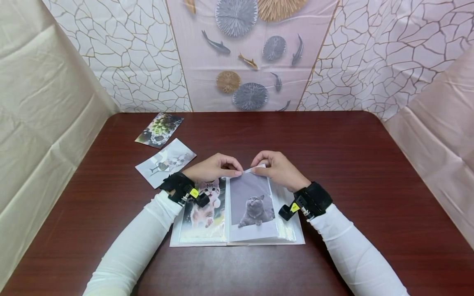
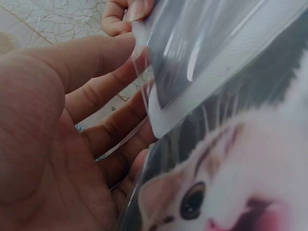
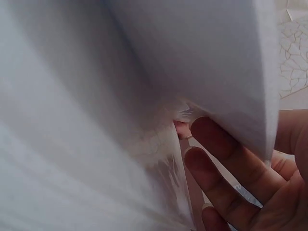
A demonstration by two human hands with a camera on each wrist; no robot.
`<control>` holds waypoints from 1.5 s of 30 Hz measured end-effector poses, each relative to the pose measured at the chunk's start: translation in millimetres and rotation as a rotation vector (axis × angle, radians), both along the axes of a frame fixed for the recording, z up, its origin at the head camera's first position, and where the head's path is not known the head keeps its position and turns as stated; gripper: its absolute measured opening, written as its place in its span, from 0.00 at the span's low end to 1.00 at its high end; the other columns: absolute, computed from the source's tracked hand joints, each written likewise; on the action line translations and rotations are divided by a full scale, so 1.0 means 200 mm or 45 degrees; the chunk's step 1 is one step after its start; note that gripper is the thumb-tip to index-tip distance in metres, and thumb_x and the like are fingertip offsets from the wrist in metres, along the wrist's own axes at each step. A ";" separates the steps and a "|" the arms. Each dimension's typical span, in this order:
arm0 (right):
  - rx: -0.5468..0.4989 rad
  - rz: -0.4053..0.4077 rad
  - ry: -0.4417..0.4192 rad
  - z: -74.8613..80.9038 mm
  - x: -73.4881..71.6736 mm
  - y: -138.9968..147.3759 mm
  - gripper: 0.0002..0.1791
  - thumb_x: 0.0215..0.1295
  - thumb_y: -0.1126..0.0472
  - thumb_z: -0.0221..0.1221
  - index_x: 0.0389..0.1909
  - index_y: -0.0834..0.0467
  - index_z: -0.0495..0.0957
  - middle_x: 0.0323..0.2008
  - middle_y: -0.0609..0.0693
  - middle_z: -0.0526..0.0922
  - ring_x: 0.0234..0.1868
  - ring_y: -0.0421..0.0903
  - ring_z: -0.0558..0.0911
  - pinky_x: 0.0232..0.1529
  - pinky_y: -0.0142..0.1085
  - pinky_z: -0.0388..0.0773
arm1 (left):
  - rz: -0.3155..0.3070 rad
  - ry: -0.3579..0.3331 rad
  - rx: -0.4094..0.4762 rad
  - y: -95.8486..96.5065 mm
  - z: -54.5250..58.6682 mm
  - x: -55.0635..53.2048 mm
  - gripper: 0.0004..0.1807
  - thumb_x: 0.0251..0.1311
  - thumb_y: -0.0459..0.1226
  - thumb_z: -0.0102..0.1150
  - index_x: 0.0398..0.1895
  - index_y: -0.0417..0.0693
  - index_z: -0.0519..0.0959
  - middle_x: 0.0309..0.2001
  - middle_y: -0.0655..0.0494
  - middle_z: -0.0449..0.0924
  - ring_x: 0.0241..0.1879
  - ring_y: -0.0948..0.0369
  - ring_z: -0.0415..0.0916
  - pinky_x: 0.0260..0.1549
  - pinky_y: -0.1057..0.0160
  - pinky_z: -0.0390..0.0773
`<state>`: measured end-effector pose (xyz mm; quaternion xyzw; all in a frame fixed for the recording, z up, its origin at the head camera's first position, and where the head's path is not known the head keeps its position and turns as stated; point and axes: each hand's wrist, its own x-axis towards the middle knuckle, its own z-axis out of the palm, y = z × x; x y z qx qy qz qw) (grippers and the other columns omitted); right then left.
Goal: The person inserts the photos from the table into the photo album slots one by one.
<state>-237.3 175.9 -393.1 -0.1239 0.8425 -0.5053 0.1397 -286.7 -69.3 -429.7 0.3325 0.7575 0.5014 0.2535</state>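
A photo album lies spread on the table, with a kitten photo in the left page and a grey cat photo on the right. At the upper inner corner of the right page, my left hand pinches the edge of the clear plastic sleeve between thumb and finger. Close beside it, my right hand grips the top edge of the same page, thumb in front and fingers behind. The right wrist view shows these fingers against the back of the lifted page.
Left of the album, a pale photo with a glass-like shape lies flat on the table. A photo of a green plant is beyond it, near the far edge. Patterned cloth hangs behind the table.
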 end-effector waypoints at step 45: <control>-0.017 0.375 -0.023 0.00 0.10 -0.10 0.15 0.73 0.59 0.60 0.54 0.63 0.79 0.47 0.56 0.89 0.50 0.48 0.87 0.60 0.44 0.77 | 0.351 -0.191 0.185 -0.22 -0.02 0.07 0.30 0.79 0.52 0.42 0.27 0.42 0.81 0.25 0.55 0.78 0.25 0.61 0.74 0.26 0.63 0.76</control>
